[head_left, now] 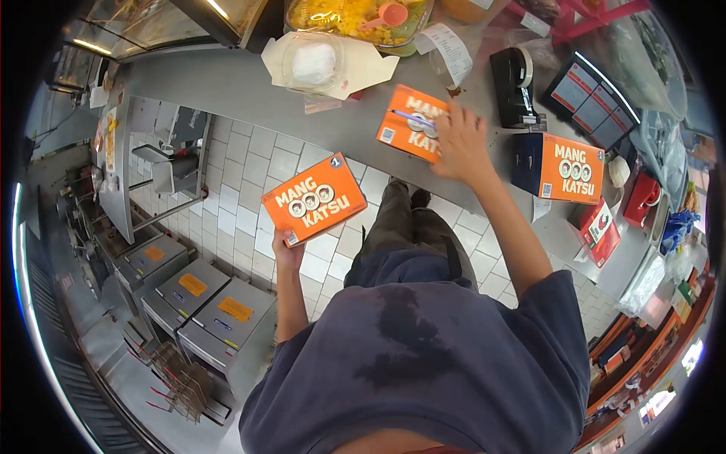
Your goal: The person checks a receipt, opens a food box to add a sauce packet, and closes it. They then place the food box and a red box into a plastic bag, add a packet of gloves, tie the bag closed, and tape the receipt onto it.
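Note:
My left hand point(287, 248) is closed on the lower left corner of an orange Mang Katsu takeaway box point(316, 200), which is tilted over the floor in front of the counter. At the counter's front edge, my right hand point(463, 142) curls over the right end of a second orange takeaway box point(401, 140). A pen point(408, 118) crosses that box's top, its right end reaching my fingers. My right palm and part of the box's lettering are hidden. A third orange takeaway box point(567, 168) stands on the counter, to the right of my right hand.
On the steel counter point(227, 85) are an open paper carton point(370, 69) with a clear tub, a food tray point(333, 19) with a pink scoop, a receipt point(454, 57), a tape dispenser point(514, 91) and a tablet point(592, 100). Lidded metal units point(227, 318) and fryer baskets point(181, 378) stand at left.

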The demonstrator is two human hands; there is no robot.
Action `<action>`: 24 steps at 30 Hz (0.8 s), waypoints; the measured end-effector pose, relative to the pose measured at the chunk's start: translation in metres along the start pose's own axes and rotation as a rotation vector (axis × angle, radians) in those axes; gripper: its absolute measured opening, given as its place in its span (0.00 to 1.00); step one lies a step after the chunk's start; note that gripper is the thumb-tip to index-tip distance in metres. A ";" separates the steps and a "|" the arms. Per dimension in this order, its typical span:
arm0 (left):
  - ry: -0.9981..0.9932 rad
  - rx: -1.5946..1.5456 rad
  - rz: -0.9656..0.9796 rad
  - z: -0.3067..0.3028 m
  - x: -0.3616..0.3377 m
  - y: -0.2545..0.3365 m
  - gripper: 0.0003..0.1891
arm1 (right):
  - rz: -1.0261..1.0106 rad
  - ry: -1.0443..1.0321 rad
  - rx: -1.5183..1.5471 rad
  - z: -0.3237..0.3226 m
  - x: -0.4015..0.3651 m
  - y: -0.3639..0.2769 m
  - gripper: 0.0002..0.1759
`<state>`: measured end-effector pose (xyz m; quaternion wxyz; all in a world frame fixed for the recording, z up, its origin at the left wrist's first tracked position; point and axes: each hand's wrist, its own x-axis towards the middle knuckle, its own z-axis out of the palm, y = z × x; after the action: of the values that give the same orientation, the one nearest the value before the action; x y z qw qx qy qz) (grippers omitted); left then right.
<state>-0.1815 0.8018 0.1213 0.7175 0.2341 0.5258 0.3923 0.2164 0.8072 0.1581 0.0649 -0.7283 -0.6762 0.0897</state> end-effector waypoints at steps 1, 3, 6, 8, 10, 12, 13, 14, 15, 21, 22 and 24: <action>0.002 0.016 0.004 0.004 0.005 0.000 0.36 | 0.156 -0.118 0.026 -0.004 -0.013 -0.005 0.41; -0.017 0.003 0.000 0.018 0.018 -0.003 0.34 | 0.325 -0.100 0.035 -0.003 -0.040 -0.010 0.42; -0.112 0.061 0.010 0.050 0.044 -0.006 0.31 | 0.484 -0.007 0.174 -0.008 -0.077 -0.008 0.42; -0.243 0.166 -0.015 0.076 0.057 -0.005 0.32 | 0.602 -0.053 0.640 -0.007 -0.095 0.007 0.41; -0.301 0.184 -0.037 0.108 0.070 -0.004 0.33 | 0.683 -0.046 1.143 -0.015 -0.102 0.005 0.40; -0.332 0.463 -0.106 0.134 0.077 -0.006 0.29 | 0.430 0.174 1.095 -0.041 -0.093 -0.009 0.42; -0.335 0.466 -0.108 0.145 0.079 -0.008 0.29 | 0.313 0.193 0.783 -0.055 -0.087 -0.010 0.43; -0.344 0.580 0.003 0.154 0.080 -0.010 0.26 | 0.197 0.210 0.470 -0.064 -0.078 -0.009 0.44; -0.355 0.692 0.119 0.161 0.081 -0.010 0.23 | 0.137 0.283 0.388 -0.066 -0.068 -0.009 0.40; -0.290 0.898 0.567 0.175 0.072 -0.006 0.17 | -0.131 0.077 0.123 -0.054 -0.013 -0.004 0.31; -0.223 0.793 0.645 0.178 0.068 -0.001 0.16 | -0.127 0.080 0.121 -0.056 -0.013 -0.001 0.31; -0.217 0.753 0.673 0.184 0.057 0.018 0.16 | -0.194 0.115 0.229 -0.059 -0.021 0.003 0.32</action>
<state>-0.0065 0.8728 0.1643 0.4678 0.6717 0.4487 0.3587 0.2305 0.7878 0.2163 0.1946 -0.6514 -0.7239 0.1177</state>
